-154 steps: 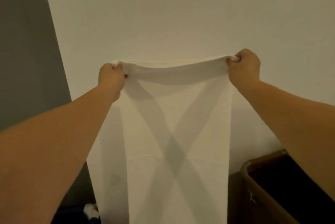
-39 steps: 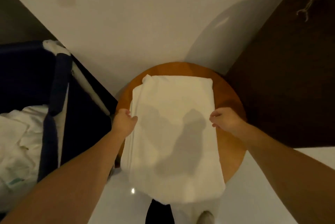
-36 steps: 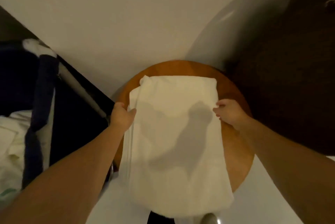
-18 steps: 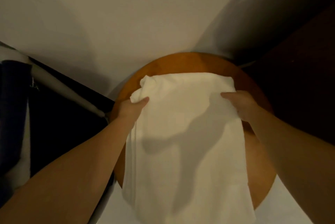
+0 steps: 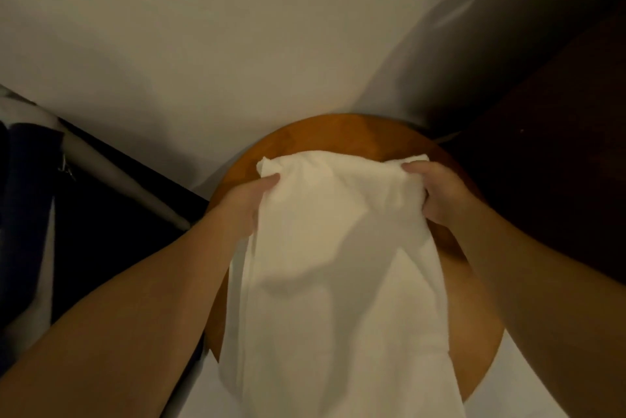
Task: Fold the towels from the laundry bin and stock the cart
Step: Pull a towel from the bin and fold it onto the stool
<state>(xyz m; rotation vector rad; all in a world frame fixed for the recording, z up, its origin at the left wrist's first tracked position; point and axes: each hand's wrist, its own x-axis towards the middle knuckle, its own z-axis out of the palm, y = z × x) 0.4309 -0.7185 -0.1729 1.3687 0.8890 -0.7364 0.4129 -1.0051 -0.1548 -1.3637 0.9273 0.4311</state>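
A white towel [image 5: 325,268], folded lengthwise into a long strip, lies over a round wooden stool top [image 5: 338,133] and hangs past its near edge. My left hand [image 5: 249,202] grips the towel's left edge near the far end, thumb on top. My right hand [image 5: 437,194] grips the right edge near the far end, bunching the cloth. The far end of the towel is slightly lifted and crumpled between the two hands.
A dark blue laundry bin [image 5: 30,214] with a pale metal frame bar [image 5: 111,177] stands at the left. A dark brown piece of furniture [image 5: 555,153] fills the right side. A pale wall [image 5: 237,28] rises behind the stool.
I held the towel spread against the wall, then laid it on the stool. Since a second ago both hands have slid up the edges to the far end and gripped it.
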